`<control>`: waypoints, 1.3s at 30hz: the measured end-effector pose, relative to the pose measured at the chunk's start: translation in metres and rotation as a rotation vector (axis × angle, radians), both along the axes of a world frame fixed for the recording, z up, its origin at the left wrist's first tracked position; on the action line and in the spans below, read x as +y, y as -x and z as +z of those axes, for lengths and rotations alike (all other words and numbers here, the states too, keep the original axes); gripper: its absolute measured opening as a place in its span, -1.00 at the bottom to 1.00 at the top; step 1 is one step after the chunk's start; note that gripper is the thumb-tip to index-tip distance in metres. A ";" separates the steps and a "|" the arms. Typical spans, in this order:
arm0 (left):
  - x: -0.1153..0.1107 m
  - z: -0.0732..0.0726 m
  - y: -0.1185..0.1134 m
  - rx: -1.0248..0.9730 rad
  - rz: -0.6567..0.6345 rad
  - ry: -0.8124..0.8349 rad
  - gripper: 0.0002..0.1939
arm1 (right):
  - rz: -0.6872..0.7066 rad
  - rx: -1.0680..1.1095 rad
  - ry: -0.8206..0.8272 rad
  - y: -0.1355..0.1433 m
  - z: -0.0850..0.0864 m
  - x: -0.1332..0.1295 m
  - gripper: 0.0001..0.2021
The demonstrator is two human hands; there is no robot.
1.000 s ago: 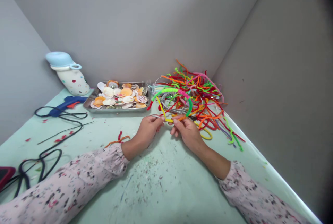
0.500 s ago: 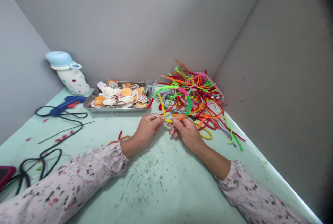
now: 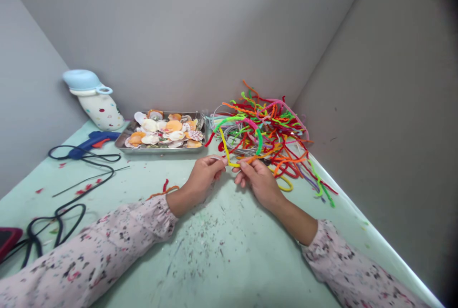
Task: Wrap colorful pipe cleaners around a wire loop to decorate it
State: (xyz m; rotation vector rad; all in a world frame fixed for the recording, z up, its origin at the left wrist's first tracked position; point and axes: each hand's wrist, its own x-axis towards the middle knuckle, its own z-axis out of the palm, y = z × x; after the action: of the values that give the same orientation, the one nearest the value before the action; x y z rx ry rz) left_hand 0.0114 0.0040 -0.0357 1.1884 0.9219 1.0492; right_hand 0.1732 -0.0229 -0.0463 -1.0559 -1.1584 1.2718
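A multicoloured pipe cleaner (image 3: 259, 142) rises in an open loop above my hands, running through red, green, pink and orange. Its yellow stretch makes a sharp bend between my fingertips, with one yellow leg slanting up to the left. My left hand (image 3: 205, 174) is closed in a pinch at the yellow bend, and a thin pale strand shows along its fingers. Thumb and fingers of my right hand (image 3: 259, 180) grip the pipe cleaner where orange meets yellow. Both hands are a little above the table, and the exact contact at the fingertips is partly hidden.
A tangled pile of pipe cleaners (image 3: 282, 131) with grey wire lies behind my right hand. Left of it stands a metal tray (image 3: 161, 151) of seashells. A blue glue gun (image 3: 89, 145) with a black cord (image 3: 77, 198) and a bottle (image 3: 96, 103) are farther left.
Both hands and the looped pipe cleaner have shifted very slightly to the right. The grips look the same.
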 end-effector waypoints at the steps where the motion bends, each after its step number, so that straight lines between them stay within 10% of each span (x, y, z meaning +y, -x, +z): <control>1: 0.000 0.000 0.000 -0.004 -0.001 0.000 -0.69 | 0.008 0.007 0.007 0.000 0.000 0.000 -0.72; 39: -0.001 -0.001 0.003 -0.024 -0.121 -0.033 -0.78 | 0.094 0.288 0.146 -0.006 0.000 0.005 -0.75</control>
State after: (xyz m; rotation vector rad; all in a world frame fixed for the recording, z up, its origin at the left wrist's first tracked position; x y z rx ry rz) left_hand 0.0082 0.0032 -0.0364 1.2413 0.8070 0.9827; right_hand 0.1788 -0.0182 -0.0466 -0.8947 -0.9159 1.5453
